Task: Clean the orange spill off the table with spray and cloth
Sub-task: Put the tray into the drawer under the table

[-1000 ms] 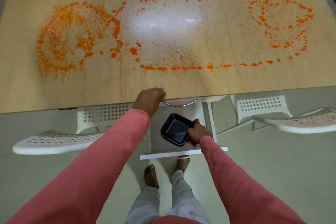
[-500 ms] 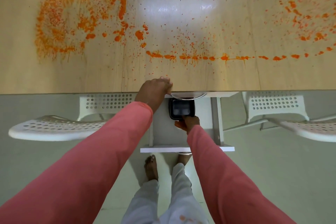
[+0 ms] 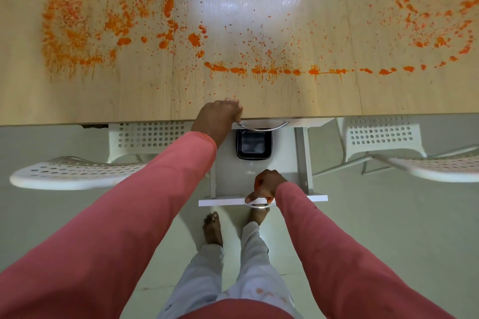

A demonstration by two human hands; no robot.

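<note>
Orange-spattered wood-grain table point(image 3: 129, 101)

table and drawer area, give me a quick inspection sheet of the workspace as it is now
surface: wooden table covered in orange spill, rings and a dotted line of splatter.
job's things: no spray or cloth seen.
clutter: black tray lying in the open drawer.
grips: left hand rests on the table edge; right hand holds the drawer front at its metal handle.
cables: nothing seen.
surroundings: white perforated chairs on both sides, pale floor, bare feet below.
</note>
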